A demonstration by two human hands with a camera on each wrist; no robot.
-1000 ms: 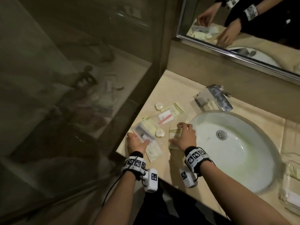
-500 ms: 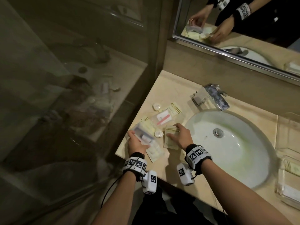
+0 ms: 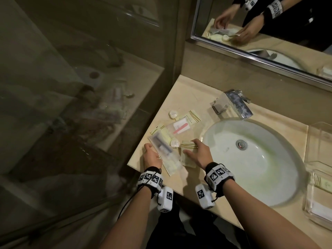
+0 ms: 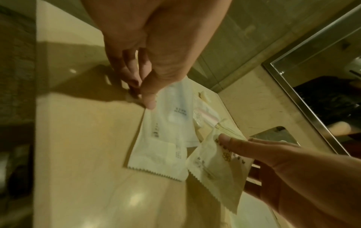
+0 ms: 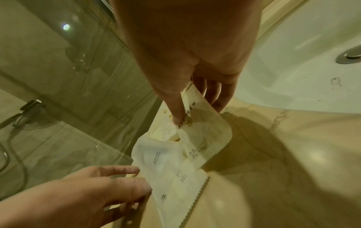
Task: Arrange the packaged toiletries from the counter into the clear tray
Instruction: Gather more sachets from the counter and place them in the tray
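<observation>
Several packaged toiletries lie on the beige counter left of the sink. My left hand pinches the left edge of a long white toothbrush packet, thumb on top. My right hand pinches a cream packet with gold stripes, thumb on top and fingers beneath, so that its near end curls up off the counter. A round soap sits between the two packets. The clear tray stands far right beyond the sink and holds a few packets.
Farther back lie a clear pouch with a pink stick, a striped sachet and a second round soap. The white sink and chrome faucet separate the packets from the tray. A glass partition borders the counter's left edge.
My right hand has shifted from resting on the cream packet to gripping it with the thumb over it. My left hand stays at the white packet's edge.
</observation>
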